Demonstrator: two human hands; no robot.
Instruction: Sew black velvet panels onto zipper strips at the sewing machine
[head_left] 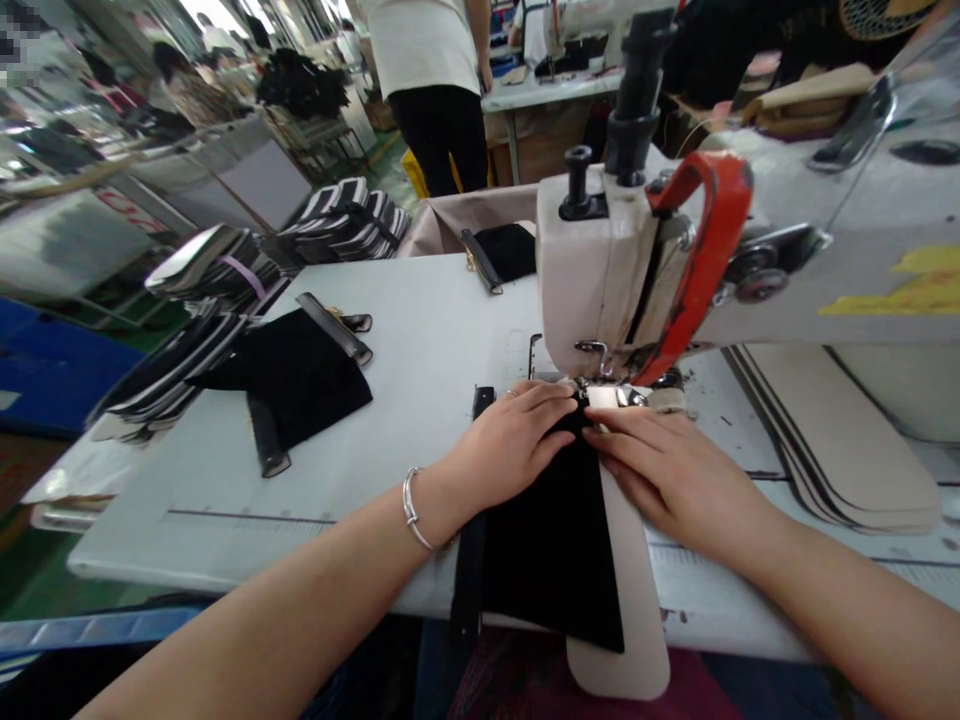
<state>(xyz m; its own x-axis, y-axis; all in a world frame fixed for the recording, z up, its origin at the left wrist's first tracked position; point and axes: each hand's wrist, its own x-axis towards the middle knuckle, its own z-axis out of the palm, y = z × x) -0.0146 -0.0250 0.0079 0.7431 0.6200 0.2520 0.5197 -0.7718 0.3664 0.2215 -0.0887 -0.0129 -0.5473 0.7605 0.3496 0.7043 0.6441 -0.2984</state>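
Observation:
Under the needle area of a sewing machine (585, 270) lies a black fabric piece (551, 560) with a dark strip (469, 575) along its left edge. It overlaps a long beige panel (637, 620) with rounded corners, which hangs past the table's front edge. My left hand (517, 440) rests on the black fabric, fingers stretched toward the presser foot. On the other side my right hand (656, 460) lies over the beige panel, its fingertips at the fabric's edge close to the foot. Both hands have extended fingers, and part of the seam is hidden by them.
Another black piece with dark strips (307, 375) lies on the left of the table (405, 430). Striped stacks (187, 340) stand beyond it. A further black piece (506, 250) lies behind the machine. Beige panels (847, 440) are piled at right. A person (427, 60) stands ahead.

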